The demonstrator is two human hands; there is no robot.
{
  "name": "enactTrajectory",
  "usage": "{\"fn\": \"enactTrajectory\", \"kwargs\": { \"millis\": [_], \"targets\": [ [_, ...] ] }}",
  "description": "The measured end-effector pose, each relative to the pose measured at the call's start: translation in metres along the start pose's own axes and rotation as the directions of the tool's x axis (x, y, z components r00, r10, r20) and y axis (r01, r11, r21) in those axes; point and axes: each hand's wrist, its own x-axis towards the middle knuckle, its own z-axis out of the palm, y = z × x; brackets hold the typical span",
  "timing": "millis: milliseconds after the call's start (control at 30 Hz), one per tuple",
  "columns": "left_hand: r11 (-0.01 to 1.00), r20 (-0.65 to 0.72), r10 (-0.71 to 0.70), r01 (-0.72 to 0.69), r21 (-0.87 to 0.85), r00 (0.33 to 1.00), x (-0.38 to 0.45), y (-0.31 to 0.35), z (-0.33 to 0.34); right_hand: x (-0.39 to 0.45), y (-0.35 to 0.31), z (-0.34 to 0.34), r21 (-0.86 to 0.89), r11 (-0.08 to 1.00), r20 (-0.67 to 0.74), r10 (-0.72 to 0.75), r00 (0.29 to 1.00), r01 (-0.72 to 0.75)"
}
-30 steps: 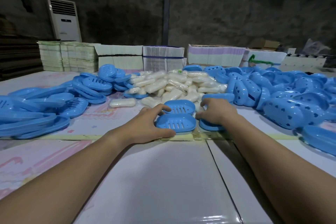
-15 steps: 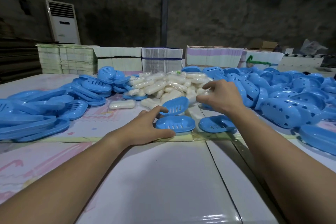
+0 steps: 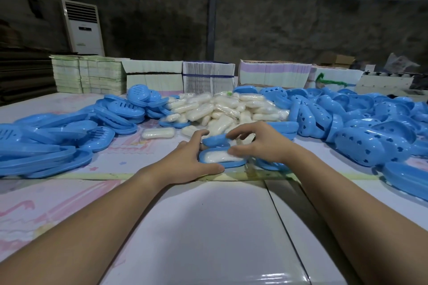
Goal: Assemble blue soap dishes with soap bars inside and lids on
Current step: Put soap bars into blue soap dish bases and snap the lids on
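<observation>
A wrapped soap bar (image 3: 221, 156) lies in the blue dish (image 3: 234, 164). The left hand (image 3: 187, 161) cups the dish's near-left rim, fingers curled. The right hand (image 3: 259, 142) pinches the bar's right end.

Glossy blue plastic soap dish (image 3: 234, 164), film-wrapped soap bar (image 3: 220, 156) (creamy), shiny tabletop (image 3: 208, 227)

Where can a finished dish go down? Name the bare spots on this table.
Bare: the white panels between the forearms, near the table edge, and the pink patterned strip between the flat blue parts and the left hand. Crowded: the soap pile ahead and the perforated lids heaped on the right.
</observation>
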Motion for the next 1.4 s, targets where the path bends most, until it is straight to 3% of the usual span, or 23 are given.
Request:
{"fn": "enactTrajectory", "kwargs": {
  "millis": [167, 300, 733, 833, 933, 1000, 1100, 1267, 1400],
  "targets": [
    [0.999, -0.024, 0.030, -0.030, -0.018, 0.999, 0.001, 0.000, 0.002, -0.001, 0.005, 0.001, 0.008, 0.999, 0.039, 0.053, 0.998, -0.053],
    [1.000, -0.039, 0.025, -0.025, -0.014, 0.999, 0.003, -0.002, 0.001, 0.003, 0.002, 0.012, -0.047, 0.998, -0.025, 0.035, 0.999, -0.037],
    [0.994, -0.082, 0.104, -0.100, 0.050, 0.991, 0.004, 0.003, 0.004, 0.001, -0.004, 0.007, 0.055, 0.994, -0.004, 0.091, 0.996, -0.090],
    [0.993, -0.075, 0.107, -0.103, 0.065, 0.991, 0.006, 0.004, 0.005, 0.002, -0.003, -0.011, -0.083, 0.987, -0.056, 0.134, 0.989, -0.138],
    [0.990, -0.089, 0.130, -0.125, 0.061, 0.988, 0.007, 0.001, 0.006, -0.007, 0.007, -0.030, -0.295, 0.910, -0.228, 0.229, 0.946, -0.291],
    [0.988, -0.100, 0.148, -0.144, 0.050, 0.984, 0.008, -0.001, 0.007, -0.022, 0.024, -0.042, -0.415, 0.789, -0.420, 0.276, 0.865, -0.453],
    [0.986, -0.067, 0.169, -0.167, 0.027, 0.983, 0.008, 0.000, 0.005, -0.035, 0.041, -0.058, -0.392, 0.659, -0.578, 0.366, 0.729, -0.642],
    [0.988, -0.026, 0.153, -0.153, -0.010, 0.988, 0.002, 0.000, 0.001, -0.035, 0.051, -0.063, -0.447, 0.507, -0.495, 0.545, 0.676, -0.737],
    [0.984, 0.021, 0.176, -0.175, -0.030, 0.984, -0.002, -0.001, -0.002, -0.036, 0.058, -0.063, -0.457, 0.507, -0.510, 0.524, 0.682, -0.731]
  ]
}}
